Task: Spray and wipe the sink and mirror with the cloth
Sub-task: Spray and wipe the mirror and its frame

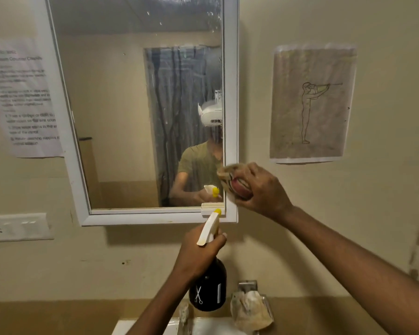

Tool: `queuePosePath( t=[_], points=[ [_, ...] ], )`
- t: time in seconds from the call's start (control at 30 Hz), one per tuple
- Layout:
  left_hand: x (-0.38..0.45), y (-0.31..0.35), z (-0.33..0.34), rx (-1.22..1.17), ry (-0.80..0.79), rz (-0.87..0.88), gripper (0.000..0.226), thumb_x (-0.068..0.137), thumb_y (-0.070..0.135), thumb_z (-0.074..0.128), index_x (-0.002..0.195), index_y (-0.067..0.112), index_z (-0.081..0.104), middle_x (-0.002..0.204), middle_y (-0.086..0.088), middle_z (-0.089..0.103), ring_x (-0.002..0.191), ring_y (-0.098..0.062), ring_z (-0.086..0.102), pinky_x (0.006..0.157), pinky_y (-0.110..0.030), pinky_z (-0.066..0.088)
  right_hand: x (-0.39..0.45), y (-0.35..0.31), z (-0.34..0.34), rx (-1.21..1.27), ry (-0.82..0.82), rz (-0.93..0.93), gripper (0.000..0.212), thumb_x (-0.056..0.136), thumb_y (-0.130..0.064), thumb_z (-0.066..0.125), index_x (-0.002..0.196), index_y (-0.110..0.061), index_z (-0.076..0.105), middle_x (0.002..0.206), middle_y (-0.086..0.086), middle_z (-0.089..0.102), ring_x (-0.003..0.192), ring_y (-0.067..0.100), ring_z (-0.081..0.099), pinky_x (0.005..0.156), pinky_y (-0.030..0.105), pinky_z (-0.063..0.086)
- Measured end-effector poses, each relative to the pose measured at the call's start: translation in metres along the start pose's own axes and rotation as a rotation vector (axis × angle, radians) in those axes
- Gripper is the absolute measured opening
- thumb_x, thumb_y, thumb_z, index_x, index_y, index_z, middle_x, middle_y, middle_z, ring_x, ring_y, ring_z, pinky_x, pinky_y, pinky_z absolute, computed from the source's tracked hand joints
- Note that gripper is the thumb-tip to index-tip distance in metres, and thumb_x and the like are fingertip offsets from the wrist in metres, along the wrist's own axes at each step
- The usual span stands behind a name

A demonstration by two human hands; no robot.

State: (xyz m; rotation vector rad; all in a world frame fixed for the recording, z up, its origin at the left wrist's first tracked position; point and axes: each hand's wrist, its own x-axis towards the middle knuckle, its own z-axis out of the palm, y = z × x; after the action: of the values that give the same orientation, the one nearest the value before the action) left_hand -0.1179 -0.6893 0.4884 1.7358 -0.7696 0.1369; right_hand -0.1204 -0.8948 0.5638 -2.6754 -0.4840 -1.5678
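Head view is showing one dark glass spray bottle with a white and yellow trigger head standing upright in the air, its long axis running vertically and its yellow nozzle pointing up toward the lower right corner of the white-framed rectangular wall mirror. The left hand is gripping the bottle round its neck, fingers curled under the trigger. The right hand is clutching one bunched tan cloth with a red patch, pressing it against the mirror's right frame edge near the bottom corner. The mirror is hanging with its long axis vertical and is looking streaked and misted toward its top edge; it is reflecting a person in an olive shirt holding the bottle. One white sink is showing only partly at the bottom edge, with the left forearm crossing in front of it. One crumpled pale wrapped object is sitting at the sink's back edge, just right of the bottle. Two paper sheets are stuck on the wall: a printed notice left of the mirror, a line drawing of a standing figure right of it. One white switch plate is sitting below the notice.
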Motion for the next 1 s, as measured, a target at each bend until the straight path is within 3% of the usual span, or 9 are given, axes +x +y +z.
queuePosePath(
  t=[0.1, 0.17, 0.33, 0.5, 0.63, 0.77, 0.9, 1.0],
  points=[
    [-0.007, -0.008, -0.008, 0.009, -0.056, 0.01, 0.014, 0.08, 0.025, 0.064, 0.075, 0.013, 0.06, 0.061, 0.007, 0.056, 0.056, -0.007, 0.049, 0.058, -0.02, 0.04, -0.036, -0.005, 0.017, -0.018, -0.064, -0.017, 0.045, 0.071, -0.038, 0.072, 0.11, -0.021, 0.055, 0.095, 0.009, 0.061, 0.077, 0.028, 0.059, 0.064, 0.036, 0.052],
    [-0.01, -0.011, -0.01, 0.028, -0.082, 0.026, 0.011, 0.081, 0.023, 0.066, 0.076, 0.015, 0.062, 0.061, 0.012, 0.058, 0.056, -0.003, 0.05, 0.056, -0.013, 0.039, -0.049, -0.007, 0.023, -0.031, -0.123, -0.009, 0.054, 0.064, -0.035, 0.074, 0.111, -0.023, 0.051, 0.099, 0.01, 0.063, 0.08, 0.03, 0.061, 0.066, 0.038, 0.054],
    [-0.013, -0.013, -0.007, 0.038, -0.135, 0.02, 0.014, 0.076, 0.03, 0.065, 0.078, 0.017, 0.064, 0.064, 0.011, 0.059, 0.057, -0.002, 0.05, 0.056, -0.013, 0.038, -0.052, -0.009, 0.023, -0.05, -0.153, 0.01, 0.059, 0.059, -0.031, 0.08, 0.112, -0.018, 0.057, 0.099, 0.013, 0.064, 0.079, 0.032, 0.062, 0.065, 0.04, 0.055],
    [-0.012, -0.013, 0.002, 0.047, -0.006, -0.016, 0.018, 0.074, 0.025, 0.059, 0.067, 0.008, 0.058, 0.061, -0.004, 0.058, 0.057, -0.009, 0.05, 0.058, -0.024, 0.039, -0.044, -0.009, 0.013, -0.113, -0.167, -0.037, 0.06, 0.054, -0.031, 0.083, 0.108, -0.016, 0.065, 0.095, 0.011, 0.064, 0.075, 0.03, 0.062, 0.062, 0.035, 0.053],
    [-0.013, -0.014, 0.004, 0.032, -0.091, -0.001, 0.013, 0.079, 0.025, 0.064, 0.072, 0.014, 0.062, 0.06, 0.009, 0.057, 0.056, -0.005, 0.05, 0.055, -0.015, 0.038, -0.044, -0.011, 0.01, -0.123, -0.149, -0.033, 0.06, 0.053, -0.031, 0.083, 0.109, -0.016, 0.065, 0.097, 0.01, 0.065, 0.076, 0.028, 0.062, 0.062, 0.034, 0.052],
    [-0.022, -0.023, -0.002, 0.018, -0.055, -0.022, 0.009, 0.084, 0.019, 0.067, 0.076, 0.017, 0.063, 0.064, 0.009, 0.059, 0.059, -0.005, 0.052, 0.058, -0.017, 0.04, -0.058, -0.012, 0.021, -0.121, -0.079, -0.017, 0.057, 0.059, -0.031, 0.082, 0.11, -0.016, 0.061, 0.1, 0.01, 0.064, 0.079, 0.028, 0.062, 0.065, 0.035, 0.052],
    [-0.031, -0.032, -0.025, 0.011, -0.017, -0.066, 0.011, 0.084, 0.025, 0.064, 0.077, 0.017, 0.061, 0.06, 0.013, 0.054, 0.056, -0.005, 0.048, 0.057, -0.018, 0.037, -0.069, -0.008, 0.034, -0.354, 0.108, -0.318, 0.023, 0.085, -0.032, 0.066, 0.101, -0.016, 0.065, 0.098, 0.012, 0.066, 0.083, 0.027, 0.057, 0.065, 0.037, 0.045],
    [-0.033, -0.04, -0.046, 0.026, 0.044, -0.085, 0.011, 0.085, 0.025, 0.064, 0.077, 0.019, 0.062, 0.058, 0.014, 0.054, 0.055, -0.004, 0.048, 0.055, -0.016, 0.036, -0.064, -0.01, 0.045, -0.475, 0.171, -0.554, 0.016, 0.091, -0.03, 0.063, 0.101, -0.018, 0.063, 0.096, 0.01, 0.066, 0.08, 0.026, 0.058, 0.065, 0.037, 0.042]
  ],
)
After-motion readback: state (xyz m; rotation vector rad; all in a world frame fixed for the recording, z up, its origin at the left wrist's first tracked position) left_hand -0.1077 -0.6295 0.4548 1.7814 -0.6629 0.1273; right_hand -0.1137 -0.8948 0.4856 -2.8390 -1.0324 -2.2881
